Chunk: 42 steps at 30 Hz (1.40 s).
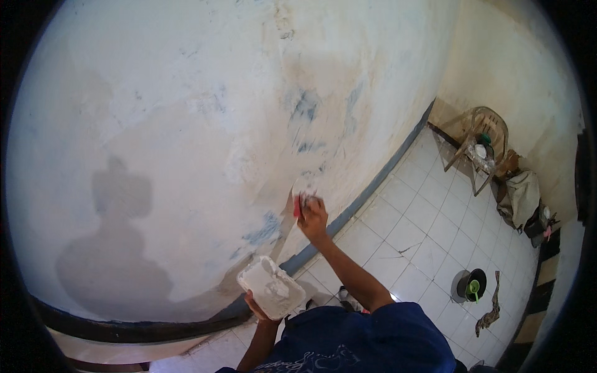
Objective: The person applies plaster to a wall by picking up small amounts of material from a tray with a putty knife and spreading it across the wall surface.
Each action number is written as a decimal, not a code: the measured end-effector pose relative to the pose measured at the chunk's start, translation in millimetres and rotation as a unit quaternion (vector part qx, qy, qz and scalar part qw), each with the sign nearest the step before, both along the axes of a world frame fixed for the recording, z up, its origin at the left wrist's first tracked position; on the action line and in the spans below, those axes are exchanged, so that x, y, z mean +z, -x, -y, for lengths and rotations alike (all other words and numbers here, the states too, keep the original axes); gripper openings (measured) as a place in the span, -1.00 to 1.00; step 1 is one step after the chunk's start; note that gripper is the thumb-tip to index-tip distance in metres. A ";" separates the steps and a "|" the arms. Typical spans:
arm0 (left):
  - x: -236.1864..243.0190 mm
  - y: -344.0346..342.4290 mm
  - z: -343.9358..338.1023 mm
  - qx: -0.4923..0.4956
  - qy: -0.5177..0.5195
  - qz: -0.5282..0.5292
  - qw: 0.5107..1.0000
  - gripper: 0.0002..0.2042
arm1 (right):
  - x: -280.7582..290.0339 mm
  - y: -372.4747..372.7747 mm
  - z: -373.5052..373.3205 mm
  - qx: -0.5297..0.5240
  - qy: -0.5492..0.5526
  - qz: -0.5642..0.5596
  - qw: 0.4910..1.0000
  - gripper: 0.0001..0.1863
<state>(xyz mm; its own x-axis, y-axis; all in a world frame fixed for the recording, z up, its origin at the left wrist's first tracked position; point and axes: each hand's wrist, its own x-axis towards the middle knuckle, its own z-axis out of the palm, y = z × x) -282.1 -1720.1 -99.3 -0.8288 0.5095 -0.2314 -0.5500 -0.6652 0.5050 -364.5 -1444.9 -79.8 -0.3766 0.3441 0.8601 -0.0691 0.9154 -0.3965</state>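
Note:
My right hand [314,217] is closed around a red scraper [297,204], its edge held against the wall [186,149]. Around it the wall has patches of bluish old paint and smeared pale filler. Lower and to the left, my left hand [254,306] grips a white rectangular tub [258,283] by its side. White paste [278,290] lies inside the tub, heaped unevenly. Most of the left fingers are hidden beneath the tub.
A plastic chair [490,127] loaded with items stands in the far right corner, with a pale sack [522,193] beside it. On the tiled floor [410,236] sit a black bowl [465,287] holding a green scoop [474,288] and a crumpled cloth [489,317]. A blue-grey baseboard [348,214] edges the wall.

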 end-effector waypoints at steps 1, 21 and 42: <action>-0.4 1.3 0.2 -0.001 0.000 0.000 1.000 -0.12 | -8.8 -8.9 6.8 0.033 0.016 -0.026 0.999 -0.67; -18.9 5.3 9.8 -0.019 0.025 0.000 1.000 -0.07 | -9.2 -34.2 3.1 0.048 0.054 -0.051 0.996 -0.59; -10.5 6.2 4.7 -0.041 0.008 0.007 0.999 -0.11 | 5.9 -3.3 -71.5 -0.058 0.103 -0.088 0.989 -0.91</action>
